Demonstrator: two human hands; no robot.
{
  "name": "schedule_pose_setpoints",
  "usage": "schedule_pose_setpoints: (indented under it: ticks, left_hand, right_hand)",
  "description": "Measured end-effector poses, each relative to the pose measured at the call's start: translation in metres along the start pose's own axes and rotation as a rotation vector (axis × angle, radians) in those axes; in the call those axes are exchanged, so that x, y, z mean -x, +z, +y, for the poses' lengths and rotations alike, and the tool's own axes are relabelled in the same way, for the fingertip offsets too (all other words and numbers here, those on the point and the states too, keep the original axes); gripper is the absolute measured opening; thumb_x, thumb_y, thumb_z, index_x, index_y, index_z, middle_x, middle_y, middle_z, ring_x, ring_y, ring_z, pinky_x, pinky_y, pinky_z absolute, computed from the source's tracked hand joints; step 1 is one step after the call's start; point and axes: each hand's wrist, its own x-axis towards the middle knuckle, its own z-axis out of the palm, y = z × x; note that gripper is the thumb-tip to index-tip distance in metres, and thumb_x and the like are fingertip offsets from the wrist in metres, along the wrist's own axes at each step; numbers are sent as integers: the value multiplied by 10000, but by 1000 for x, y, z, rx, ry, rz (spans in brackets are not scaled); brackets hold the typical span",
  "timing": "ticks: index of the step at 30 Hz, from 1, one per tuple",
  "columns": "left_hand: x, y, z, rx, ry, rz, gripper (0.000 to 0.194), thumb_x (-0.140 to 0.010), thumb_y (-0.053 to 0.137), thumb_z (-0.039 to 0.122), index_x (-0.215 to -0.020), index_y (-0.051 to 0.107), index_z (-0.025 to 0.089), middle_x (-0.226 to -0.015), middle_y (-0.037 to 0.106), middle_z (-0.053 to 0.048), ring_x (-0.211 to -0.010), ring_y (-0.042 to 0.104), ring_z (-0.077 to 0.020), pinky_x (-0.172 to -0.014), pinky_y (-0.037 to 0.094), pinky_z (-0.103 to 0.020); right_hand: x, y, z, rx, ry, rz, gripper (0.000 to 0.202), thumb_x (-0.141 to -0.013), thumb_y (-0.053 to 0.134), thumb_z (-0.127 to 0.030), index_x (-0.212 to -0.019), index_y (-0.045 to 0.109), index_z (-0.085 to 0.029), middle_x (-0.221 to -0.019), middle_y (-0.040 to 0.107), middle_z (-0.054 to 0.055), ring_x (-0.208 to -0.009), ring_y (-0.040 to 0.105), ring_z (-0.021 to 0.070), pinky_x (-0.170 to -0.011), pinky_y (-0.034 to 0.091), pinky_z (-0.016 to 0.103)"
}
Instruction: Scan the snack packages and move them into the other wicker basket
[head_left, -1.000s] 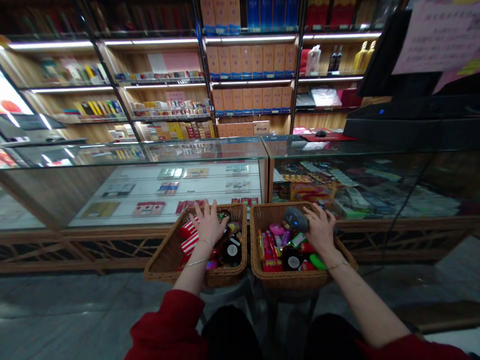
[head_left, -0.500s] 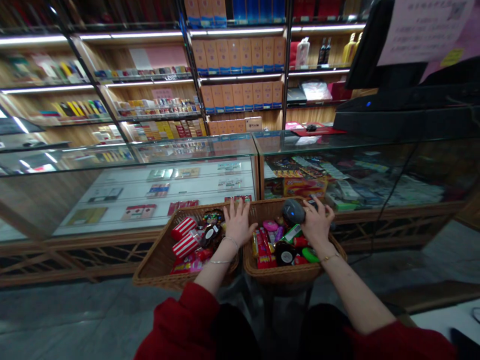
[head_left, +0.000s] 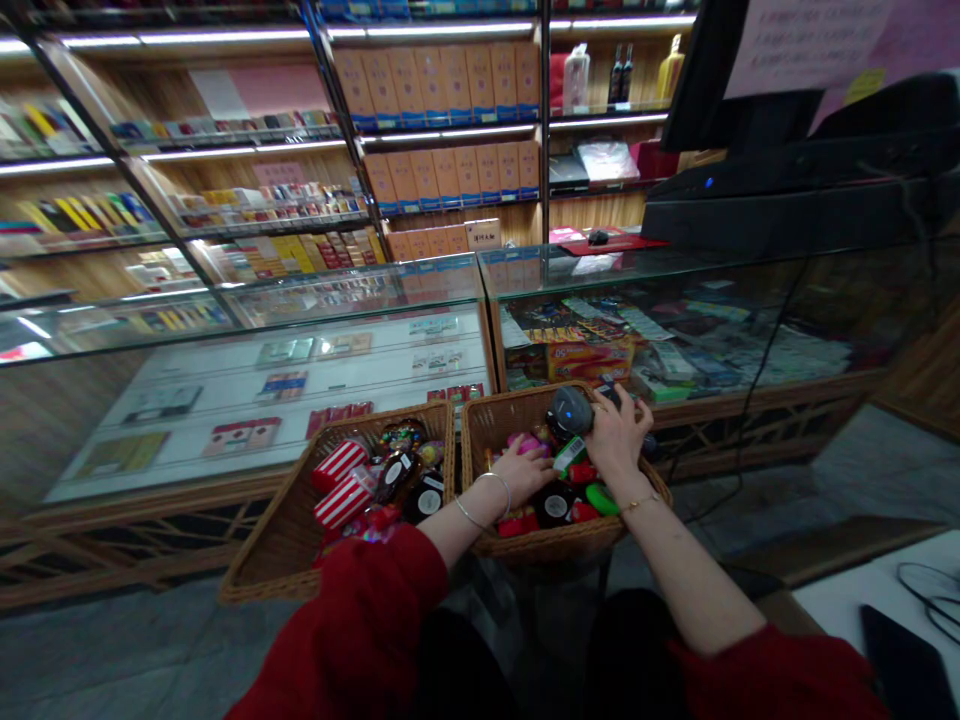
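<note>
My right hand (head_left: 616,435) is closed around the handle of a dark grey barcode scanner (head_left: 571,410), its head above the far side of the right wicker basket (head_left: 525,545). Over the same basket reaches my left hand (head_left: 521,470), fingers stretched out above the snacks. Its fingertips come close to a green-labelled packet (head_left: 570,456); whether they touch it I cannot tell. Around the hands lie a round black-lidded tub (head_left: 553,503), a bright green item (head_left: 601,499) and several red packets. The left wicker basket (head_left: 255,545) holds red-and-white striped cups (head_left: 345,498) and more dark-lidded tubs.
Behind the baskets runs a glass display counter (head_left: 360,290) with flat packs inside. A monitor on a dark register (head_left: 750,220) stands on it at the right, with a black cable (head_left: 772,350) hanging down. A white surface (head_left: 847,600) at lower right bears a dark flat object (head_left: 904,655).
My left hand has moved right, from between the baskets to over the right basket's snacks. My right hand keeps the scanner above that basket. The view has shifted a little.
</note>
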Motion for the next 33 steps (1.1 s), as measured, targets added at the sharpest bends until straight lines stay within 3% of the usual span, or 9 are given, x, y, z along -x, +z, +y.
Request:
schedule_pose_setpoints:
  ticks: [4, 7, 14, 19, 23, 25, 28, 33]
  left_hand:
    - [-9, 10, 4, -75, 87, 63, 311, -920, 523, 147, -1200, 621, 243, -1043, 743, -63, -991, 652, -200, -1062, 369, -478]
    - [-12, 14, 5, -121, 120, 89, 307, -936, 495, 153, -1208, 615, 229, -996, 740, -69, -879, 660, -191, -1029, 380, -469]
    - [-16, 14, 6, -170, 156, 102, 288, -963, 435, 164, -1178, 625, 197, -948, 736, -65, -842, 647, -193, -1013, 394, -457]
    - [-9, 3, 4, -156, 128, 109, 274, -954, 454, 157, -1153, 633, 214, -906, 736, -50, -878, 651, -189, -1084, 340, -483]
    - [6, -14, -6, -99, 42, 75, 327, -892, 556, 179, -1213, 612, 206, -1048, 739, -64, -1000, 657, -215, -1160, 243, -536]
    - [16, -24, -17, -56, -33, 73, 501, -824, 659, 267, -1309, 550, 195, -1184, 706, -93, -1115, 626, -254, -1180, 191, -570]
    - [27, -36, -36, -24, -248, 150, 686, -762, 728, 347, -1389, 478, 229, -1264, 671, -100, -1205, 583, -278, -1196, 110, -604]
    - [31, -42, -58, 3, -610, 321, 669, -750, 742, 333, -1372, 505, 263, -1282, 661, -108, -1208, 581, -301, -1189, 108, -639]
  right_hand:
    - [-1, 1, 1, -20, 12, 1, 285, -786, 458, -101, -919, 688, -204, -1207, 705, 81, -1327, 365, 289, -1044, 167, 543]
    - [-2, 0, 1, -37, 26, -5, 285, -797, 451, -106, -922, 688, -202, -1213, 703, 79, -1330, 364, 287, -1043, 169, 539]
    - [-2, -2, 0, -48, 39, -11, 269, -789, 462, -118, -914, 684, -204, -1221, 698, 80, -1337, 359, 288, -1054, 162, 547]
    - [-3, -4, -2, -34, 61, -10, 284, -785, 454, -101, -918, 684, -202, -1196, 708, 80, -1318, 382, 279, -1045, 186, 545]
    - [-3, -5, -2, -34, 79, 5, 253, -789, 468, -122, -903, 680, -201, -1182, 716, 69, -1315, 392, 276, -1044, 192, 532]
    - [-3, -4, -2, -39, 90, 21, 238, -786, 483, -135, -906, 678, -200, -1180, 718, 61, -1311, 398, 273, -1045, 190, 528]
    - [-2, -5, -4, -50, 84, 47, 234, -777, 497, -134, -908, 680, -199, -1183, 718, 59, -1305, 410, 272, -1041, 196, 517]
    - [-1, -9, -10, -66, -78, 14, 245, -770, 505, -114, -910, 680, -212, -1207, 711, 55, -1304, 427, 272, -1043, 201, 491]
